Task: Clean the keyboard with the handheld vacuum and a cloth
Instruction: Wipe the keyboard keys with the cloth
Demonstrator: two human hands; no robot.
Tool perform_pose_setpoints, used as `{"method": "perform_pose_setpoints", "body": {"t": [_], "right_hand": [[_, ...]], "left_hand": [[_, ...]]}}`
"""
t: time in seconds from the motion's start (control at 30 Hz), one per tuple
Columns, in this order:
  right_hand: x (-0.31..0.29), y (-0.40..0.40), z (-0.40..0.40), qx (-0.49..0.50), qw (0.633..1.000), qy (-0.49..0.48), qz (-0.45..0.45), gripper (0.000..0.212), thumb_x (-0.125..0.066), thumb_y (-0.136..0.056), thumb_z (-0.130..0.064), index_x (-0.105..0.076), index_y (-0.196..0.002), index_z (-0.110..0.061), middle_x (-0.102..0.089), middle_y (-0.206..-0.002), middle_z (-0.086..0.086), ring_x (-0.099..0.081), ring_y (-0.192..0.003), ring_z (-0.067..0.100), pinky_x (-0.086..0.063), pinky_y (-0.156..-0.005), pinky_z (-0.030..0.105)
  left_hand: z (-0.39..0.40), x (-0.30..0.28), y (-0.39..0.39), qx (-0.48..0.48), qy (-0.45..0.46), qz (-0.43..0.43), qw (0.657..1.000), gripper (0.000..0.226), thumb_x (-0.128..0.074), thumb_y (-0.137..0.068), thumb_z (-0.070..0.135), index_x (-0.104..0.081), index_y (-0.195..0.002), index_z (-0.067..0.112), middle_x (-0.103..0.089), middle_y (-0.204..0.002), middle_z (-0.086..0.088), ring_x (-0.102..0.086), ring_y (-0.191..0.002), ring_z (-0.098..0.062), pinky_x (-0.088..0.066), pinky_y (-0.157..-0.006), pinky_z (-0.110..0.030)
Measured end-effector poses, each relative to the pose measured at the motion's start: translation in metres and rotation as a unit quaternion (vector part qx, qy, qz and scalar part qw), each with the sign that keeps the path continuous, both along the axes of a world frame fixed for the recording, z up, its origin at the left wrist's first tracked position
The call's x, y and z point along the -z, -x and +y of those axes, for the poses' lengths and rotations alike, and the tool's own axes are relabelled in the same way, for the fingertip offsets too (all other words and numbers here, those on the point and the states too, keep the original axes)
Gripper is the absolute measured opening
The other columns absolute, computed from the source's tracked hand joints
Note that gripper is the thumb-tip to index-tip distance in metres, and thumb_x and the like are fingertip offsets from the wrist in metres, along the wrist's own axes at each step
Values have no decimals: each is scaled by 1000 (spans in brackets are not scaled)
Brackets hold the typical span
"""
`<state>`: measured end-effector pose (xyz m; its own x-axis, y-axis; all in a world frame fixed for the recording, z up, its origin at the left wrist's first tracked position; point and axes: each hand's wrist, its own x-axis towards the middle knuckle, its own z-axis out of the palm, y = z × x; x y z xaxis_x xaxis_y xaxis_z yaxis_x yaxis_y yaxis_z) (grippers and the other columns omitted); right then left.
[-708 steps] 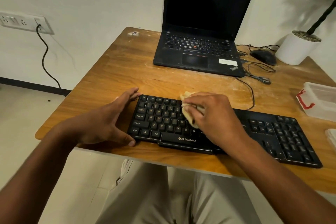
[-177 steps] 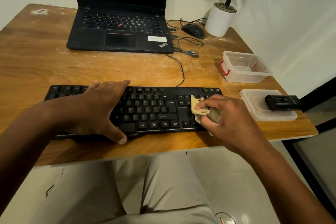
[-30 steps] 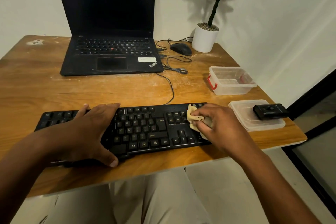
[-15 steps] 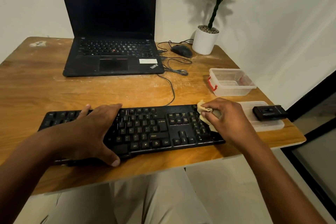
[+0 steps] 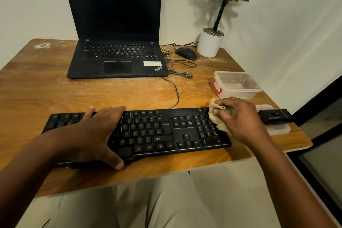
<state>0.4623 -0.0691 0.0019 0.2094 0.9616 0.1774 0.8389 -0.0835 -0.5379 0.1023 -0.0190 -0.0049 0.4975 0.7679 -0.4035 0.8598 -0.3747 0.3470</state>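
Note:
A black keyboard point(image 5: 159, 131) lies along the near edge of the wooden table point(image 5: 55, 89). My left hand point(image 5: 94, 135) rests flat over its left half, fingers across the keys and thumb at the front edge. My right hand point(image 5: 240, 118) grips a crumpled beige cloth point(image 5: 215, 114) against the keyboard's far right end, over the number pad's top corner. A small black handheld vacuum point(image 5: 275, 116) lies on a clear plastic lid point(image 5: 279, 129) just right of my right hand.
An open black laptop point(image 5: 118, 42) stands at the back, its cable point(image 5: 175, 89) running to the keyboard. A black mouse point(image 5: 186, 53), a potted plant in a white pot point(image 5: 210, 42) and a clear plastic box point(image 5: 236, 85) occupy the right side. The table's right edge is close.
My right hand has slid the cloth rightward across the number pad to the keyboard's far right top corner. My left hand has stayed on the left half.

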Motion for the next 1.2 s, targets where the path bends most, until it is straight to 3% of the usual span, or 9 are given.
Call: {"method": "perform_pose_setpoints", "body": {"t": [0.17,0.23,0.37,0.57,0.67,0.9,1.07,1.2], "right_hand": [[7,1,-10,2,999,31,-42,26,-74,-93,-24,-76,-118,-21,-72,-117,-5,-56,-92,3,-37,-74,13],[6,-2,-36,1,997,50,-58,23,-76,-91,-25,-78,-114,-25,-73,-110,-8,-56,-83,-2,-37,-71,8],[-7,-3,-65,-1,992,121,-32,14,-77,-89,-29,-77,-102,-37,-72,-95,-16,-60,-78,-3,-42,-62,15],[-9,31,-16,-11,999,-43,-7,28,-76,-92,-23,-75,-120,-24,-65,-106,-18,-55,-86,-9,-35,-77,2],[7,45,-8,-49,998,-15,-30,26,-75,-92,-23,-76,-118,-24,-70,-109,-12,-60,-92,2,-35,-77,3],[8,18,-67,-30,998,45,-20,24,-79,-88,-21,-80,-109,-30,-63,-100,-26,-55,-86,-14,-38,-69,-2],[4,17,-65,-11,999,-35,16,28,-80,-87,-21,-79,-115,-26,-70,-103,-20,-58,-95,-16,-38,-73,-3],[-4,26,-36,-7,997,-73,12,30,-77,-91,-20,-75,-121,-22,-64,-107,-19,-53,-86,-17,-32,-75,-7]], "left_hand": [[1,2,2,7,-1,0,1000,148,-79,-56,76,22,-155,31,3,-167,10,10,-151,-9,24,-117,-42],[3,5,3,6,-2,-3,1000,149,-78,-54,77,23,-155,32,5,-166,11,10,-150,-7,25,-116,-40],[3,6,2,6,-1,-2,1000,148,-80,-55,73,21,-155,32,4,-166,12,13,-137,2,25,-110,-34],[2,3,2,8,2,-11,1000,148,-79,-55,75,21,-155,32,3,-166,11,11,-146,-3,25,-113,-36],[1,2,3,11,3,-12,1000,148,-79,-55,75,19,-156,31,1,-166,11,8,-151,-9,24,-116,-39],[2,1,3,10,4,-1,1000,148,-79,-54,77,18,-156,32,0,-167,10,6,-151,-9,23,-116,-40],[0,-10,-9,3,3,24,1000,148,-81,-55,72,18,-157,30,-1,-167,6,3,-153,-16,20,-118,-47],[-8,-16,-53,32,-32,-4,999,143,-79,-61,71,19,-157,30,8,-168,5,8,-153,-19,12,-121,-45]]}}
